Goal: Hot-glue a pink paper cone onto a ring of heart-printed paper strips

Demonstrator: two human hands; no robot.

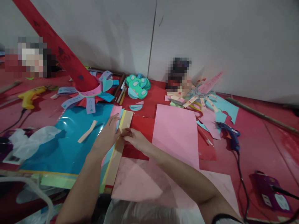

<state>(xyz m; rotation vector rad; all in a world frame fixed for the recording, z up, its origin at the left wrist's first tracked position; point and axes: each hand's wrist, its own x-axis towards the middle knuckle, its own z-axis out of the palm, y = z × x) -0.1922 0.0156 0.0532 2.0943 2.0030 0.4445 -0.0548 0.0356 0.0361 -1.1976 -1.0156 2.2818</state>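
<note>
A layered stack of coloured paper lies in front of me, with a tan sheet point(116, 161) along its right side and yellow, light blue and pink edges beside it. My left hand point(109, 129) rests on the stack's left part, fingers stretched forward. From the right, my right hand point(136, 140) reaches to the tan sheet's edge, its fingers bent and closed on it; the fingertips of both hands nearly meet. Left of them, a glossy blue sheet point(70, 146) carries a small cream paper strip point(87, 132). A pink sheet point(175, 133) lies to the right.
A red paper cone point(67, 62) with purple and blue strips stands back left. Green paper shapes point(138, 87) lie near the wall. Glue guns, one yellow point(31, 96) and one blue point(231, 135), flank the work; a purple power strip point(272, 193) sits front right.
</note>
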